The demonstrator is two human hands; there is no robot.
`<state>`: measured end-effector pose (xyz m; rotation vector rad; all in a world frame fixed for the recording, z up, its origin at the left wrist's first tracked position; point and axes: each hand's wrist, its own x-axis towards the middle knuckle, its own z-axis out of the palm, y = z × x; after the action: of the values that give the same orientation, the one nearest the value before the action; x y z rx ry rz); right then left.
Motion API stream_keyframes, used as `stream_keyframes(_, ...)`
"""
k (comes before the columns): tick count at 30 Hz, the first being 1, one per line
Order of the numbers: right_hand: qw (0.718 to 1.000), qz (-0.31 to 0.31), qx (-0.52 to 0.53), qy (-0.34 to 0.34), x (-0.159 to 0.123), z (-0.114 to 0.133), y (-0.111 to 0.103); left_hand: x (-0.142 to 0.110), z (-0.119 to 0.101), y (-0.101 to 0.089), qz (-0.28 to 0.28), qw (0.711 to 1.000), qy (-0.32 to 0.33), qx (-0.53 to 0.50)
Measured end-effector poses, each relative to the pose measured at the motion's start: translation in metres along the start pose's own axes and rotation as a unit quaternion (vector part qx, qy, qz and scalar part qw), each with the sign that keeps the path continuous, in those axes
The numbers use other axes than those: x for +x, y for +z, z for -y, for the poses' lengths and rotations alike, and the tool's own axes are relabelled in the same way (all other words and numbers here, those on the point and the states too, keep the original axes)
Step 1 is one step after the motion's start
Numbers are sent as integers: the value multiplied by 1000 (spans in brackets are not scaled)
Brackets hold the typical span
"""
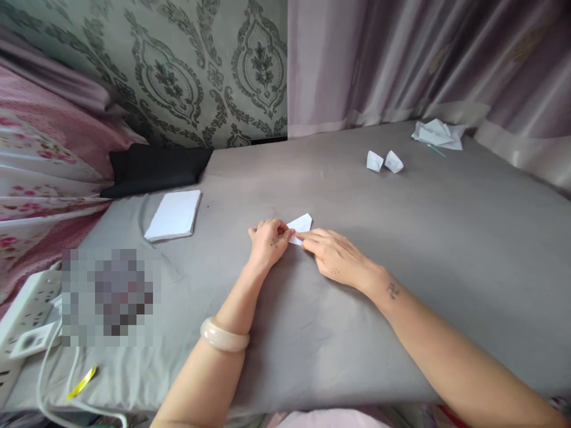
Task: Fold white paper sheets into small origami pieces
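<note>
A small folded piece of white paper [302, 224] lies on the grey cloth-covered surface [401, 249] near the middle. My left hand [269, 241] is curled, its fingers pinching the paper's left edge. My right hand [335, 257] lies flat against the cloth, its fingertips pressing the paper's lower right edge. A pale bangle [223, 336] sits on my left wrist. Part of the paper is hidden under my fingers.
A stack of white paper sheets [173, 214] lies to the left. Two small folded paper pieces [384, 161] sit at the back right, with crumpled white papers [438, 134] behind them. A black cushion [156, 168], floral bedding, a power strip [27, 312] and curtains border the surface.
</note>
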<state>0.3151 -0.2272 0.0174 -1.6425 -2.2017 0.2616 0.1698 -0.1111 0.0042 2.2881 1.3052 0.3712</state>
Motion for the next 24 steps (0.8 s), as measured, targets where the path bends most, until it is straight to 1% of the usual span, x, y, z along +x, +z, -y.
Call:
stream_keyframes(6, 999, 24, -26, 17, 1, 4, -3, 0, -1, 0, 0, 1000, -2, 5)
stream_keyframes(10, 997, 36, -53, 32, 2, 7, -2, 3, 3, 5, -19, 1000, 14, 7)
stream_keyframes(13, 997, 39, -64, 36, 2, 8, -1, 1, 4, 3, -38, 999, 23, 4)
stream_keyframes(15, 996, 38, -64, 39, 2, 7, -1, -8, 1, -3, -63, 997, 38, 23)
stream_keyframes(16, 997, 38, -61, 41, 2, 7, -1, -15, -2, -6, -76, 995, 55, 43)
stream_keyframes(17, 997, 38, -57, 41, 2, 7, -1, -25, -6, -9, -79, 991, 86, 68)
stream_keyframes(19, 998, 34, -44, 35, 2, 6, -1, -47, -12, -10, -38, 977, 181, 102)
stream_keyframes(20, 998, 33, -37, 32, 2, 6, -1, -57, -14, -9, -25, 971, 209, 115)
stream_keyframes(22, 999, 31, -26, 29, 2, 5, -1, -73, -16, -4, -12, 964, 225, 141)
stream_keyframes(24, 999, 31, -17, 30, 1, 4, 0, -80, -14, 3, 4, 959, 232, 159)
